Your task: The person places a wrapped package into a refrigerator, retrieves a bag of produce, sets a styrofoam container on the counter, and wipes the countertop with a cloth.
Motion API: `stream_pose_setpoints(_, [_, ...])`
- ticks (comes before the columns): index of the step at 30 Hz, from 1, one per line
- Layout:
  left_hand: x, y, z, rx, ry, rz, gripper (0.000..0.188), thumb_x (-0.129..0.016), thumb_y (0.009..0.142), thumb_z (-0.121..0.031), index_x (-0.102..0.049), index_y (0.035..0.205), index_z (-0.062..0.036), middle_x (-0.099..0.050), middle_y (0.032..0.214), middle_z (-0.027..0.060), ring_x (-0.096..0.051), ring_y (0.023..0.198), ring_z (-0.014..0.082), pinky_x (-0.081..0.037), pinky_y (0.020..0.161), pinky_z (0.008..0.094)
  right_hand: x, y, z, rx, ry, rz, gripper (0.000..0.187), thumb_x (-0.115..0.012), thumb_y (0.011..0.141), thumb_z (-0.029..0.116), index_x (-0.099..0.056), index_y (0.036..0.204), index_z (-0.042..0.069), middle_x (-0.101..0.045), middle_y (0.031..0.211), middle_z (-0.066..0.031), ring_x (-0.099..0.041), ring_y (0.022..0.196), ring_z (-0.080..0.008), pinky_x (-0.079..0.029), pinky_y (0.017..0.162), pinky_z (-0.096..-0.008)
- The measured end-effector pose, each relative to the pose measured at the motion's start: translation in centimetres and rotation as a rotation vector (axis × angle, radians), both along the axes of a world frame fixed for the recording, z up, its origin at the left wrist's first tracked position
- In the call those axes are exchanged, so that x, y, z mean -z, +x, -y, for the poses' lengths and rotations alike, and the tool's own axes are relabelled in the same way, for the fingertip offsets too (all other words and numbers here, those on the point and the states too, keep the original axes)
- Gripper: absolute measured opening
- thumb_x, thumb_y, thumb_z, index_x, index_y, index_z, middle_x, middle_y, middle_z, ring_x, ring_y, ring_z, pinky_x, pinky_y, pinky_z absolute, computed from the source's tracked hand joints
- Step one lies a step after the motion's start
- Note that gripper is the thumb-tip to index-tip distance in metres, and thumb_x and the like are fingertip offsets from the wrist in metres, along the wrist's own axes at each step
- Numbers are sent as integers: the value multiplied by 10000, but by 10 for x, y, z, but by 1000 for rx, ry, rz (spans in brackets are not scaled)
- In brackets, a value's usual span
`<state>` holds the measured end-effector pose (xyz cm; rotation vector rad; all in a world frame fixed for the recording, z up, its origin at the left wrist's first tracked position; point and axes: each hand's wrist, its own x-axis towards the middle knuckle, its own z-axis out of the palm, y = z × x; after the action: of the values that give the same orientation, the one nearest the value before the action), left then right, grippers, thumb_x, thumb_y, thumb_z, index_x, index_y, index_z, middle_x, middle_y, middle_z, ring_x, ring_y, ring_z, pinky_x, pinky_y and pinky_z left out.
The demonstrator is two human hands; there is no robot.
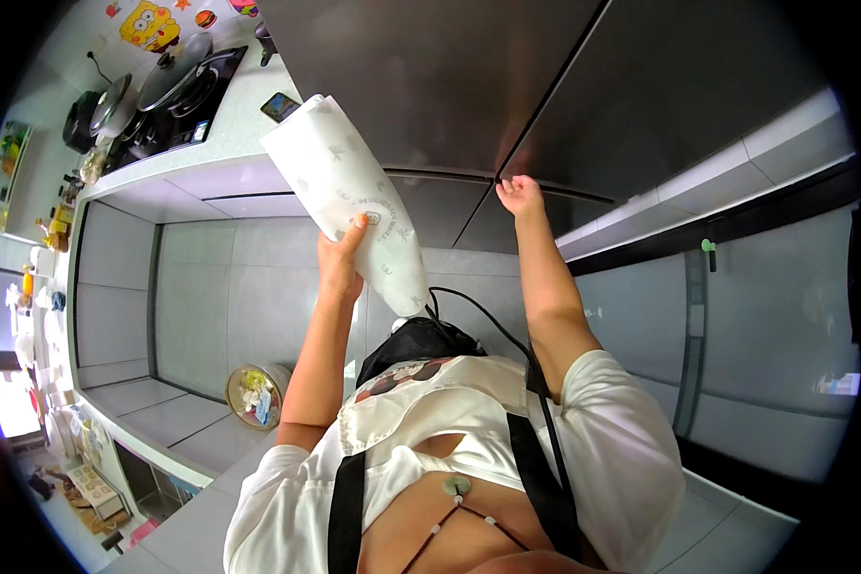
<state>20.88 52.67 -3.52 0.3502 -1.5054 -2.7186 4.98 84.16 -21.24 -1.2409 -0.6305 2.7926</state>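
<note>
My left hand [342, 251] is closed around a long, flattened white roll [340, 172] with a pale grey leaf print, perhaps liner or wrap. The thumb presses on its printed face, and the roll slants from the counter's edge down toward my waist. In front of me stands a tall dark refrigerator [430, 77] with its doors shut. My right hand [520, 195] is at the seam where its doors meet, fingers curled in against the door's edge. How firmly they grip there is hard to see.
Left of me runs a white counter [244, 120] with a black hob [177, 129], a lidded pan [175, 72] and a phone [279, 106]. A waste bin [231, 390] with scraps stands on the floor. Frosted sliding doors [775, 325] are on the right. A black cable [488, 308] hangs near my waist.
</note>
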Motion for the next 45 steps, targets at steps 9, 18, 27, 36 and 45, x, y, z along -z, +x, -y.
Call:
stream_pose_setpoints(9, [19, 10, -12, -25, -145, 26, 362, -688, 785, -113, -530, 1079, 25, -609, 985, 112, -587, 878, 192, -479, 785, 324, 34, -1, -18, -61, 55, 17, 68, -446, 742, 37, -480, 798, 16, -504, 1077, -99, -386, 1198, -258, -307, 1029, -419])
stream_pose_setpoints(18, [32, 7, -19, -29, -217, 65, 355, -667, 791, -93, -522, 1094, 22, -610, 992, 103, -585, 877, 180, -476, 791, 323, 23, 147, -35, 31, 51, -4, 78, -512, 813, 127, -577, 832, 90, -610, 859, -35, -564, 923, -186, -420, 916, -372])
stream_pose_setpoints(27, [38, 4, -34, 87, -317, 36, 425, -665, 791, -106, -476, 1155, 4, -587, 1028, 105, -561, 913, 182, -461, 801, 319, -1, 247, -107, 411, 106, -247, 302, -546, 862, 284, -590, 1082, 82, -607, 1106, -56, -576, 1016, -232, -502, 836, -370])
stream_pose_setpoints(36, [40, -1, -32, 155, -479, -57, 443, -672, 779, -111, -478, 1163, -5, -590, 1016, 95, -546, 926, 174, -443, 816, 305, 80, 302, -178, 441, -183, -538, 314, -377, 912, 221, -608, 928, 9, -648, 929, -110, -622, 875, -250, -529, 775, -408])
stream_pose_setpoints(45, [36, 8, -15, 74, -629, -66, 422, -665, 765, -101, -496, 1138, 2, -588, 999, 94, -538, 923, 157, -441, 804, 298, 25, 143, -4, -109, -54, -80, 286, -575, 864, 168, -512, 1116, 46, -551, 1075, -103, -543, 1009, -220, -463, 891, -384])
